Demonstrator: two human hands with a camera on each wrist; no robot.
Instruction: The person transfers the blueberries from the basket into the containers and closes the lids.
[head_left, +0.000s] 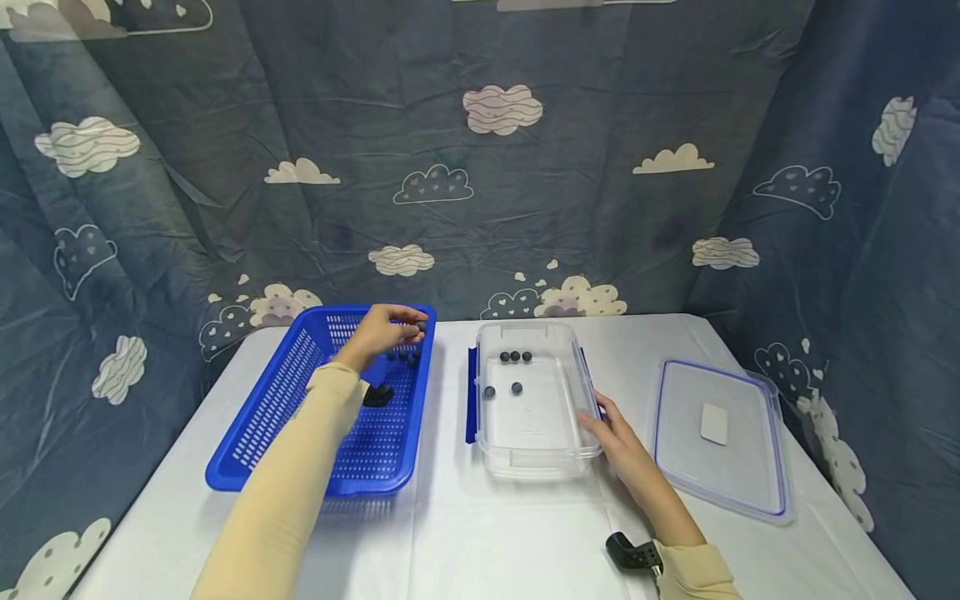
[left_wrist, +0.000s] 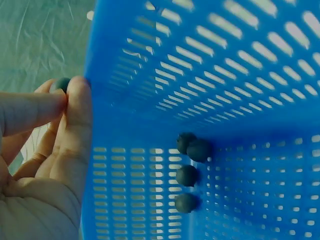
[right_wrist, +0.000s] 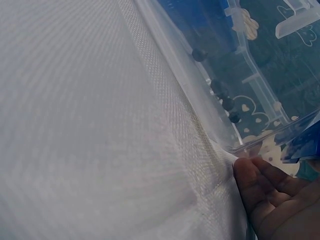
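My left hand (head_left: 382, 333) is over the far right corner of the blue plastic basket (head_left: 217, 479). Between thumb and fingertips it pinches a small dark round ball (left_wrist: 61, 85), level with the rim in the left wrist view. Several similar dark balls (left_wrist: 186, 176) lie on the basket's floor against its side wall. To the right of the basket stands a clear plastic container (head_left: 540, 454), uncovered, with several dark balls (head_left: 517, 388) inside. My right hand (head_left: 622, 442) holds the container's right side, thumb over the rim and fingers along the outer wall.
A clear lid (head_left: 731, 487) with a blue seal and a white label (head_left: 714, 423) lies flat at the right. Blue latches (head_left: 472, 396) hang at the container's sides. A white cloth (head_left: 480, 542) covers the table; a cloud-patterned curtain (head_left: 435, 225) stands behind.
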